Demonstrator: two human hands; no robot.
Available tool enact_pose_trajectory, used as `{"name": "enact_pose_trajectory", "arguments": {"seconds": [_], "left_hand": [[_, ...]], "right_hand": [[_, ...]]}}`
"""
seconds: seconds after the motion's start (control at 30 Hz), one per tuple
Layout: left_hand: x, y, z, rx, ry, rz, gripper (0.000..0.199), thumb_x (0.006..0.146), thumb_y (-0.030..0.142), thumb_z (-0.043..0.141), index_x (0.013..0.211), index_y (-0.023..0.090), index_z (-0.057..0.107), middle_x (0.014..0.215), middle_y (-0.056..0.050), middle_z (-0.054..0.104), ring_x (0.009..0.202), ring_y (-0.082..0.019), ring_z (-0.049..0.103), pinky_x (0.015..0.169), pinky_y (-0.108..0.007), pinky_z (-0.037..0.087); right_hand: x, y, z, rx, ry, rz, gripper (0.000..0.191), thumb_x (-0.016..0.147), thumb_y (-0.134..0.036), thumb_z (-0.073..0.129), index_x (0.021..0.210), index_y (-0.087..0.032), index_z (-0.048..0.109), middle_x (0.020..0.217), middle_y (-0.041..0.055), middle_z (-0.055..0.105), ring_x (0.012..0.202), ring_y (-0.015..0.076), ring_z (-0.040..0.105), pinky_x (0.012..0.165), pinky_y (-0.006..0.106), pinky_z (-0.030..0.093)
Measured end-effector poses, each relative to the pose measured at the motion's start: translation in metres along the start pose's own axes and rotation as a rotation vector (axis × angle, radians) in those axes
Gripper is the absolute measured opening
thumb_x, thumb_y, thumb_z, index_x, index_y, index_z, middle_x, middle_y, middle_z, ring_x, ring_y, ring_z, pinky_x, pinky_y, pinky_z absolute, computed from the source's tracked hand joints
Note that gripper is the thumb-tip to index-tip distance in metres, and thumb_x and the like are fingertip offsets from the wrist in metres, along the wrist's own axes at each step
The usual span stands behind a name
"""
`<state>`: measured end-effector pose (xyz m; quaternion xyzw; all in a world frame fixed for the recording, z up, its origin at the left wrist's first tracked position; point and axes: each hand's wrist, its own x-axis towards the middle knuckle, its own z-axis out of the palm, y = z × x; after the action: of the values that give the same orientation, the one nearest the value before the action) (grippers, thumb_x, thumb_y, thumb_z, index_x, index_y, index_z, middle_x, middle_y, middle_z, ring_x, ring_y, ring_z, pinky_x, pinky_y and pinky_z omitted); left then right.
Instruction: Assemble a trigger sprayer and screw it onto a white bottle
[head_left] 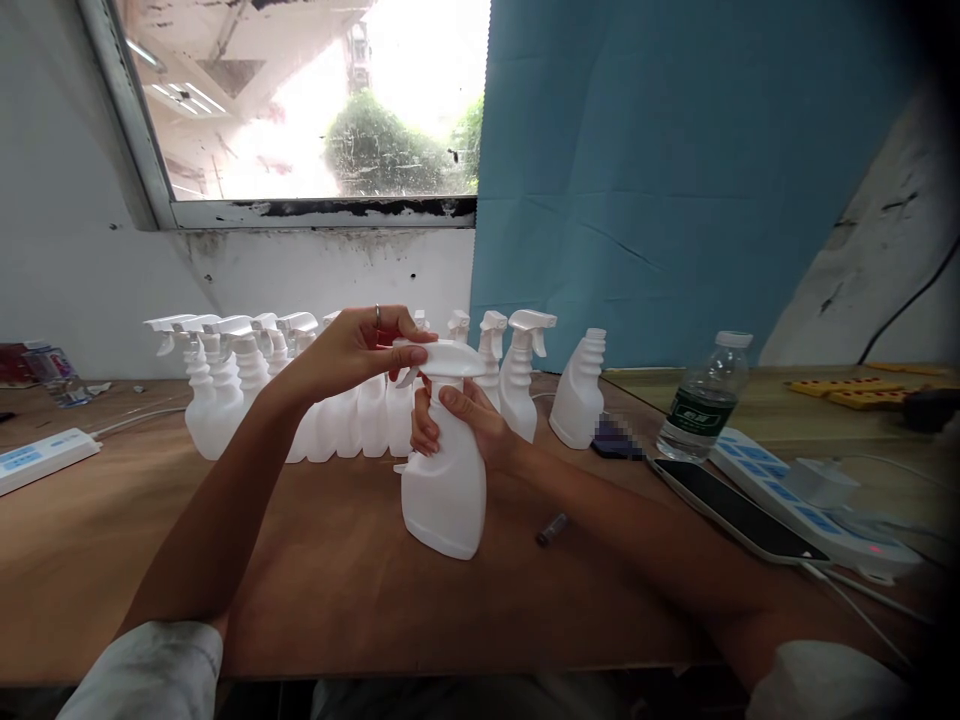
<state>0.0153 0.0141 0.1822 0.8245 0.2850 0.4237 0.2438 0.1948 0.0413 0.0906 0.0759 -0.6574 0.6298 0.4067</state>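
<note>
A white spray bottle [446,495] is held upright in front of me, just above or on the brown tabletop; I cannot tell which. My left hand [367,345], with a ring on one finger, grips the nozzle end of its white trigger sprayer head [454,357]. Around the bottle's neck, my right hand [469,425] is closed, thumb toward me. Behind my hands stand several white spray bottles [217,390] with trigger heads on, partly hidden by my left arm. One white bottle without a sprayer head [579,390] stands to the right.
At right are a water bottle [701,400], a phone [739,510], a power strip [810,505] with cables and a dark item [616,440]. A small dark cylinder [551,529] lies near my right forearm. Another power strip [49,458] and a clear bottle [56,372] are at left.
</note>
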Motion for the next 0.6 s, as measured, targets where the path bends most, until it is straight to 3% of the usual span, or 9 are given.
{"name": "enact_pose_trajectory", "arguments": {"seconds": [0.17, 0.37, 0.53, 0.6], "left_hand": [[0.0, -0.002, -0.002, -0.012, -0.033, 0.044, 0.015, 0.083, 0.027, 0.073, 0.081, 0.015, 0.064, 0.093, -0.007, 0.07, 0.067, -0.009, 0.061, 0.063, -0.024, 0.054], [0.001, -0.01, -0.006, 0.028, -0.022, 0.09, 0.013, 0.083, 0.026, 0.073, 0.087, 0.015, 0.067, 0.098, -0.007, 0.07, 0.09, -0.015, 0.067, 0.075, -0.024, 0.057], [-0.001, -0.005, -0.007, 0.053, -0.053, 0.089, 0.015, 0.085, 0.03, 0.072, 0.092, 0.017, 0.07, 0.096, -0.008, 0.071, 0.081, -0.015, 0.068, 0.073, -0.028, 0.058], [-0.003, -0.001, -0.01, 0.113, -0.064, 0.127, 0.018, 0.087, 0.033, 0.07, 0.097, 0.018, 0.072, 0.102, -0.009, 0.072, 0.09, -0.017, 0.069, 0.079, -0.029, 0.058]], "right_hand": [[-0.002, 0.0, 0.001, 0.003, -0.024, -0.007, 0.025, 0.094, -0.041, 0.058, 0.096, -0.017, 0.051, 0.065, -0.0016, 0.05, 0.053, 0.0127, 0.05, 0.056, 0.029, 0.041], [-0.002, -0.001, 0.001, -0.016, -0.027, 0.024, 0.033, 0.092, -0.047, 0.059, 0.083, -0.017, 0.05, 0.066, -0.0011, 0.049, 0.054, 0.0119, 0.049, 0.057, 0.029, 0.042], [0.002, -0.003, -0.006, 0.016, -0.077, 0.143, 0.02, 0.086, -0.029, 0.065, 0.095, -0.015, 0.053, 0.068, -0.0023, 0.052, 0.053, 0.0107, 0.05, 0.057, 0.028, 0.042], [0.002, -0.004, -0.007, 0.036, -0.078, 0.173, 0.017, 0.085, -0.024, 0.063, 0.097, -0.015, 0.054, 0.068, -0.0023, 0.053, 0.054, 0.0114, 0.053, 0.058, 0.028, 0.043]]}}
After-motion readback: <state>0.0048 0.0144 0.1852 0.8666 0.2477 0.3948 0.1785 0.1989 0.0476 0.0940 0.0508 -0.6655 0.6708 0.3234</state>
